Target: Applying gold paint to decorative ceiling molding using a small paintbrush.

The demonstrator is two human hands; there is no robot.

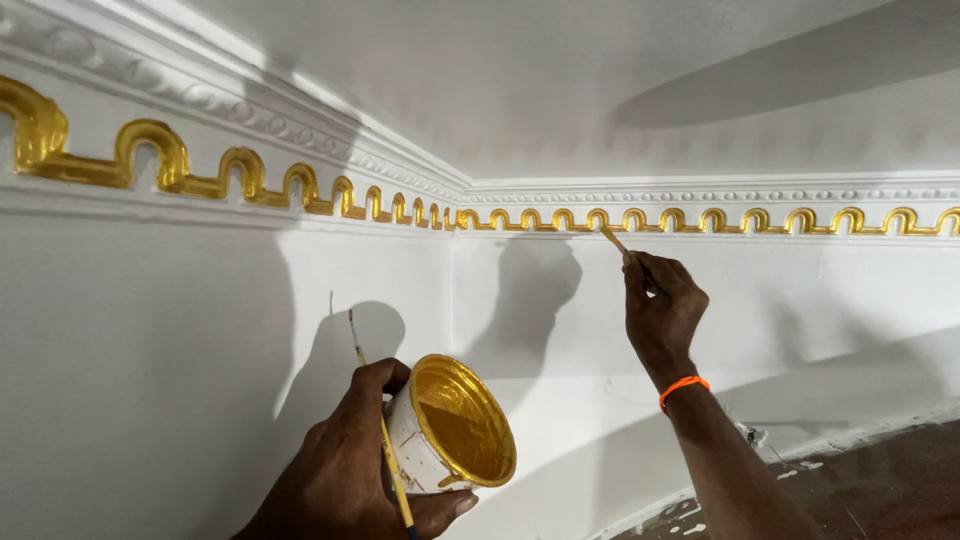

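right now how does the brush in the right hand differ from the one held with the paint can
The brush in the right hand is raised, its tip at the gold wave trim; the spare brush is lower, away from the trim. The raised brush slants up and left, mostly hidden in the fist; the spare brush stands steeper, pinned against the gold paint can by the left hand, with a long handle showing. Both are thin, with yellowish handles.

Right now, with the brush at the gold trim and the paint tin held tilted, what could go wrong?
1. The paint tin in the left hand tilts its open mouth sideways; gold paint might spill over the rim.
2. The brush in the right hand touches the narrow gold moulding; a slip could smear gold on the white wall.
3. The spare brush pinched against the tin may slide out.
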